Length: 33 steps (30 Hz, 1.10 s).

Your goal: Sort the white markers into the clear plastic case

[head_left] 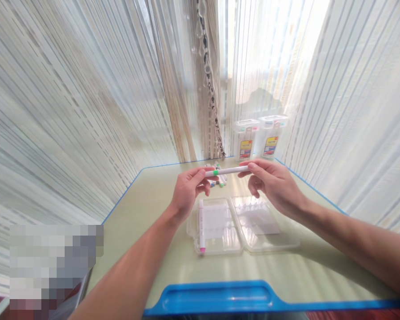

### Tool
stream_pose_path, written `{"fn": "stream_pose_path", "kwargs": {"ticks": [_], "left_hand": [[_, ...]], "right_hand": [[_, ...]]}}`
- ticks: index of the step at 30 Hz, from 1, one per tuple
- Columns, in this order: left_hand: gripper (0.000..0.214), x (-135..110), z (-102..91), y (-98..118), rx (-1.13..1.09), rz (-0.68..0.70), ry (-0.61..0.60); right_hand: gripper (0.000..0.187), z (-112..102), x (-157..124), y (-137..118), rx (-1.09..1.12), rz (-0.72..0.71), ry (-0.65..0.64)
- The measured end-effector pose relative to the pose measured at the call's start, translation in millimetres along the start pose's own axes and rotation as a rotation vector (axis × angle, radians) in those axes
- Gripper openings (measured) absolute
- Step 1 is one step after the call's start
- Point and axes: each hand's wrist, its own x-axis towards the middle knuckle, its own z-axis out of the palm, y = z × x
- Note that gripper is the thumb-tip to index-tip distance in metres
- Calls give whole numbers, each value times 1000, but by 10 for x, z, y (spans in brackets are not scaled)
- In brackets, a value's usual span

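Note:
A white marker with a green band (227,170) is held level above the table between both hands. My left hand (187,191) pinches its left end and my right hand (274,184) pinches its right end. Below them an open clear plastic case (244,226) lies flat on the pale green table (153,209). One white marker with a pink tip (202,226) lies in the case's left half; the right half holds nothing. Behind my left hand lie several loose markers (220,178), partly hidden.
Two upright clear marker boxes (246,138) (271,135) with yellow labels stand at the table's far edge. White striped curtains (70,111) surround the table on three sides. A blue tray rim (216,297) runs along the near edge. A blurred patch covers the lower left.

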Motion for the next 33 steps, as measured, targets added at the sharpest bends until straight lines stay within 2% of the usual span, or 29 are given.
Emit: {"fn": "stream_pose_path", "kwargs": {"ticks": [5,13,21,26,33], "left_hand": [[30,-4,0,8,36,0,8],[31,1,-8,-52,270,54,23],[36,-76,78,-98,439,113,-39],[28,-129,162,-118,468,113,-107],[23,-134,200,-108,355,86,-106]], "right_hand": [[36,-6,0,-4,8,-2,17],[38,-17,-5,32,-84,-56,7],[46,78,-99,-39,-247,-11,-120],[50,74,-113,5,-272,17,-160],[45,76,-127,48,-260,-19,-164]]}}
